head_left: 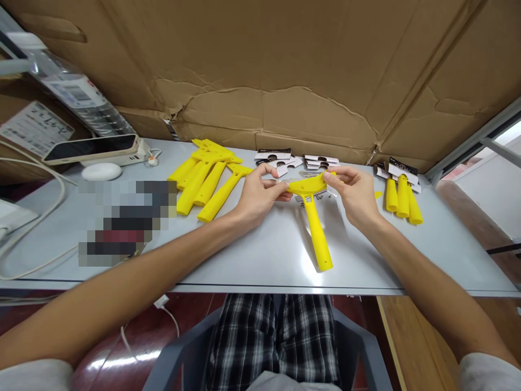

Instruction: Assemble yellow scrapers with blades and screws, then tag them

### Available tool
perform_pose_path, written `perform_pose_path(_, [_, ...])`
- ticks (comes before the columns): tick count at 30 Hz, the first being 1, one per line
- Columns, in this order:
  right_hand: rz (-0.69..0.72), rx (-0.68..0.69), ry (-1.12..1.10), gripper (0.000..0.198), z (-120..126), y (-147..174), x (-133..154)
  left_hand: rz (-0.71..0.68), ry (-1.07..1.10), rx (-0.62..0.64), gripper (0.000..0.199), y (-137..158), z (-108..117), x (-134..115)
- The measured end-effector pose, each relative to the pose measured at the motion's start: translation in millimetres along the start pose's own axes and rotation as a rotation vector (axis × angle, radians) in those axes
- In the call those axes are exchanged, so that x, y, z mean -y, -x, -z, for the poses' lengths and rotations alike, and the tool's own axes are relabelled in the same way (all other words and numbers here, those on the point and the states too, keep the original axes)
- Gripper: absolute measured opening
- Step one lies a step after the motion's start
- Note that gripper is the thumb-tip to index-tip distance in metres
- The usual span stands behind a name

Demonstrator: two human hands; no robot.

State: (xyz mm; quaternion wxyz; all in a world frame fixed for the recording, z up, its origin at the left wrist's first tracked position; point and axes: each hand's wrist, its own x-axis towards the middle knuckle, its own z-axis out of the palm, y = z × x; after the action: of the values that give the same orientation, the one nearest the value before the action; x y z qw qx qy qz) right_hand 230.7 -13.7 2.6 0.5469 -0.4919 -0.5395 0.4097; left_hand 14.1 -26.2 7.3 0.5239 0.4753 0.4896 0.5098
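Left hand [259,194] and right hand [358,197] pinch opposite ends of a yellow scraper [308,186], handle [318,239] short of the desk's [260,258] front edge; cardboard [285,49] bounds the back.

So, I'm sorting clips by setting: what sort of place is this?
Perhaps a small packing or assembly workstation: on the pale grey tabletop lies a pile of yellow plastic T-shaped tools, a matching yellow tool is being held, and black-and-white printed cards lie near the back.
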Motion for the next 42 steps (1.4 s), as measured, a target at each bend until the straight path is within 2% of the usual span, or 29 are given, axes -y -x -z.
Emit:
perform_pose_path(7, [0.085,-0.056,0.093,0.048,-6,4,-3,-0.041,-0.003,0.023,0.022,0,1,2])
perform_pose_path(11, [-0.028,-0.071,0.015,0.052,-8,3,-3,-0.045,0.003,0.032,0.018,0,1,1])
perform_pose_path(15, [-0.118,-0.014,-0.026,0.063,-9,2,-4,-0.061,0.011,0.047,0.023,1,1,1])
perform_pose_path(21, [-0.197,0.033,-0.108,0.092,-5,-2,-3,-0.052,0.025,0.051,0.015,-1,0,3])
perform_pose_path(26, [-0.204,0.036,-0.119,0.088,-2,-8,-6,-0.029,0.074,0.076,0.011,-3,0,9])
perform_pose_path(35, [-0.186,-0.015,-0.146,0.078,-3,-9,-10,-0.017,0.248,0.155,0.021,-10,1,14])
perform_pose_path(39, [-0.175,-0.036,-0.155,0.076,-5,-7,-9,-0.075,0.195,0.155,0.05,-7,2,12])
perform_pose_path(42, [-0.165,-0.02,-0.142,0.075,-7,-5,-12,-0.06,0.177,0.148,0.05,-8,2,14])
